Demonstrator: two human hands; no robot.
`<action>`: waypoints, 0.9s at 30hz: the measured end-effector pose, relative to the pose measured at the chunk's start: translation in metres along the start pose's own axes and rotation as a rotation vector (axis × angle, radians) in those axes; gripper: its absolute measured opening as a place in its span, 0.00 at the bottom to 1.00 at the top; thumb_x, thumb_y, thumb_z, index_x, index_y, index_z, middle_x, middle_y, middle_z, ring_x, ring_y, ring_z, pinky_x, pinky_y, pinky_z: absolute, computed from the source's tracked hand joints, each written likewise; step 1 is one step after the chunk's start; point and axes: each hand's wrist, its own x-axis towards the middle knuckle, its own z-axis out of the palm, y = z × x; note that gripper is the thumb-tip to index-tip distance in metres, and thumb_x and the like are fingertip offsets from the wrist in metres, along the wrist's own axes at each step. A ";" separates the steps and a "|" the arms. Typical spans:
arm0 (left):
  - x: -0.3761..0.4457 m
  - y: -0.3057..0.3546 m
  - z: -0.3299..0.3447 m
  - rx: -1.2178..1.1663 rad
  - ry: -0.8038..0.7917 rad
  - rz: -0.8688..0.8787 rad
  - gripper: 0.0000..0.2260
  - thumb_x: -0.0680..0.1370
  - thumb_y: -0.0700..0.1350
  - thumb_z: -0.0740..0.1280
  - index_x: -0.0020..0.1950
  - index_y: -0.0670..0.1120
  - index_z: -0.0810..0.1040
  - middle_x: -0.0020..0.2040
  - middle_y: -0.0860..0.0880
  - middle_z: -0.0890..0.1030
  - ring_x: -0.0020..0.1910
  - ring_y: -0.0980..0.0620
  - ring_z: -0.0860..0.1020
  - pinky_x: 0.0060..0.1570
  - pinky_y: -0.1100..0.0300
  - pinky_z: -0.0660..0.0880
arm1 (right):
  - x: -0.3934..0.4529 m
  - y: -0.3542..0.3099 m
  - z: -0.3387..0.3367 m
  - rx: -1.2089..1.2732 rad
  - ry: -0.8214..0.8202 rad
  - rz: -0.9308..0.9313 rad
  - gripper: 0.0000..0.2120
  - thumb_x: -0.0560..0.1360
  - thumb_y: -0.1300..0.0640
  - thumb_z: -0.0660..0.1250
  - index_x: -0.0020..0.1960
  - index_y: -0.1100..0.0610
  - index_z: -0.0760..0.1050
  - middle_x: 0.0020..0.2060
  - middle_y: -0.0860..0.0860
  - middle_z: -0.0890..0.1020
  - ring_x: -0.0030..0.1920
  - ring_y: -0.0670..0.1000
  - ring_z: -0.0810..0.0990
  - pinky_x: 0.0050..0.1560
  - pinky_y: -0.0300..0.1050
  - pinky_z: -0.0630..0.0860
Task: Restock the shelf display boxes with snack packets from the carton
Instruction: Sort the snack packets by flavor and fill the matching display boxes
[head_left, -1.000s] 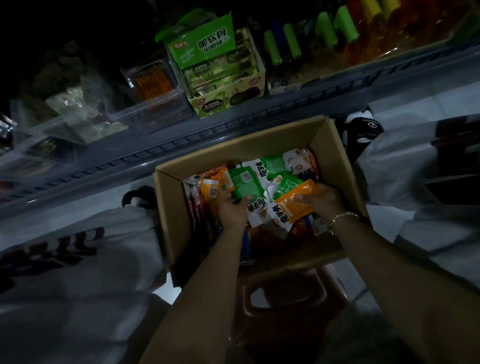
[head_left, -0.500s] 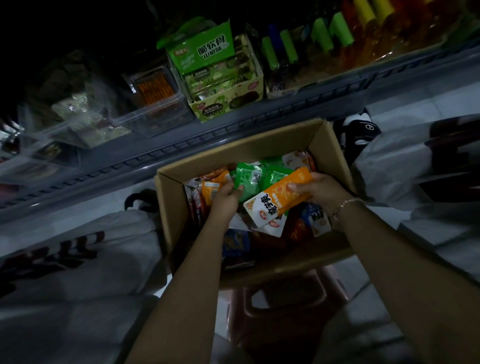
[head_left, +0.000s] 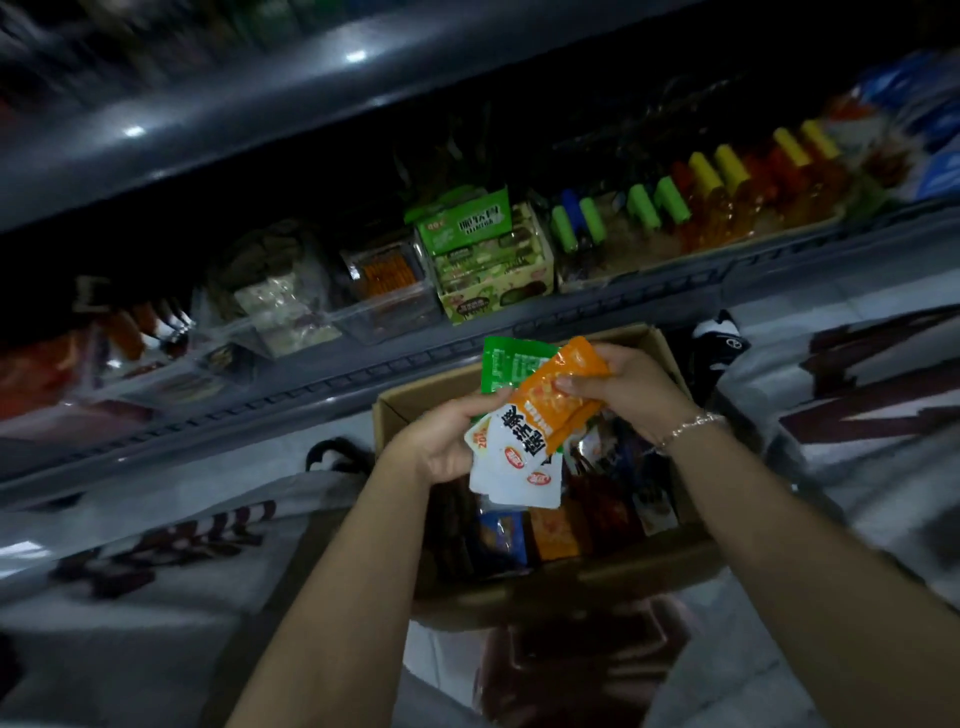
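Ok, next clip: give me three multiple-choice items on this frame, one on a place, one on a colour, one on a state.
1. Where is the bunch of snack packets?
A. flat on the shelf
B. held above the carton
C. on the floor

2. What colour is the front packet?
A. orange
B. blue
C. purple

3. What is the right hand doing?
A. hanging idle
B. resting flat on the carton rim
C. pinching the orange packet

Answers: 1 B, both hands, left hand included, hold the bunch over the open carton; 2 A, its upper part is orange, with white below; 3 C, thumb and fingers close on its top end.
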 end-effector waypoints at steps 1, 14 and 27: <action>-0.009 0.007 0.002 0.018 -0.010 0.004 0.13 0.73 0.46 0.68 0.56 0.44 0.77 0.47 0.44 0.85 0.44 0.48 0.83 0.49 0.53 0.79 | -0.004 -0.013 0.000 -0.070 0.002 -0.045 0.07 0.69 0.62 0.74 0.44 0.55 0.78 0.38 0.48 0.82 0.38 0.45 0.80 0.40 0.37 0.75; -0.116 0.092 0.034 0.174 0.083 0.274 0.07 0.79 0.44 0.61 0.52 0.43 0.76 0.39 0.45 0.85 0.35 0.49 0.83 0.34 0.58 0.80 | -0.044 -0.162 0.009 -0.512 0.092 -0.335 0.19 0.67 0.50 0.76 0.53 0.49 0.71 0.35 0.47 0.79 0.19 0.42 0.74 0.22 0.36 0.70; -0.125 0.119 0.058 0.176 0.104 0.398 0.18 0.72 0.51 0.67 0.57 0.43 0.74 0.36 0.48 0.84 0.31 0.52 0.82 0.31 0.61 0.79 | -0.052 -0.203 -0.001 -0.138 -0.106 -0.252 0.17 0.74 0.62 0.69 0.61 0.60 0.75 0.47 0.55 0.82 0.42 0.48 0.83 0.36 0.40 0.79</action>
